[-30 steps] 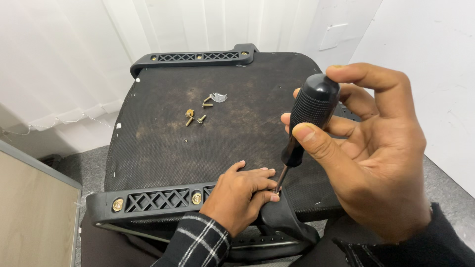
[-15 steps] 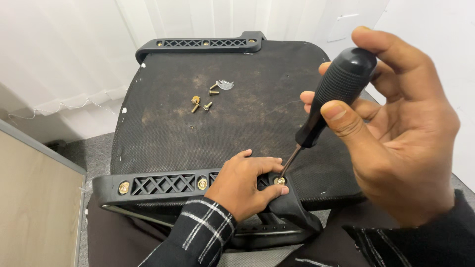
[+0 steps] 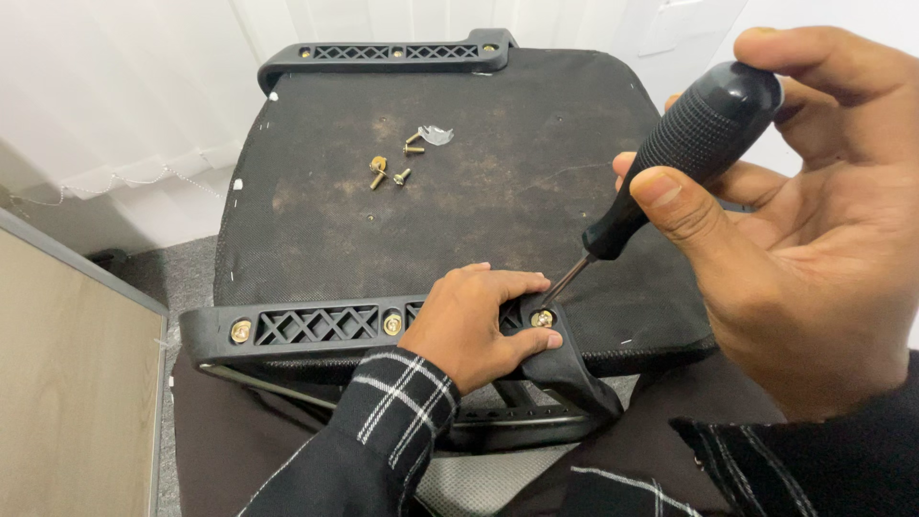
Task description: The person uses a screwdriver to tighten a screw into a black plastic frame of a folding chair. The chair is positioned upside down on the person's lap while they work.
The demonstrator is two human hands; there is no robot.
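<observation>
An upturned black chair seat (image 3: 479, 220) lies before me with black plastic brackets along its near and far edges. My left hand (image 3: 474, 325) presses on the near bracket (image 3: 316, 325), fingers beside a brass screw (image 3: 543, 318). In my right hand (image 3: 814, 239) I grip a black-handled screwdriver (image 3: 689, 144); its tip rests on that screw. Two more brass screws (image 3: 241, 331) sit in the near bracket to the left of my left hand.
Loose brass screws (image 3: 388, 172) and a scrap of clear plastic (image 3: 437, 134) lie on the seat's fabric. The far bracket (image 3: 383, 56) runs along the back edge. A wooden panel (image 3: 67, 383) stands at left; white curtain and wall are behind.
The view has shifted closer and the seat sits lower in frame. My right hand has brought the screwdriver tip down onto the screw beside my left fingers.
</observation>
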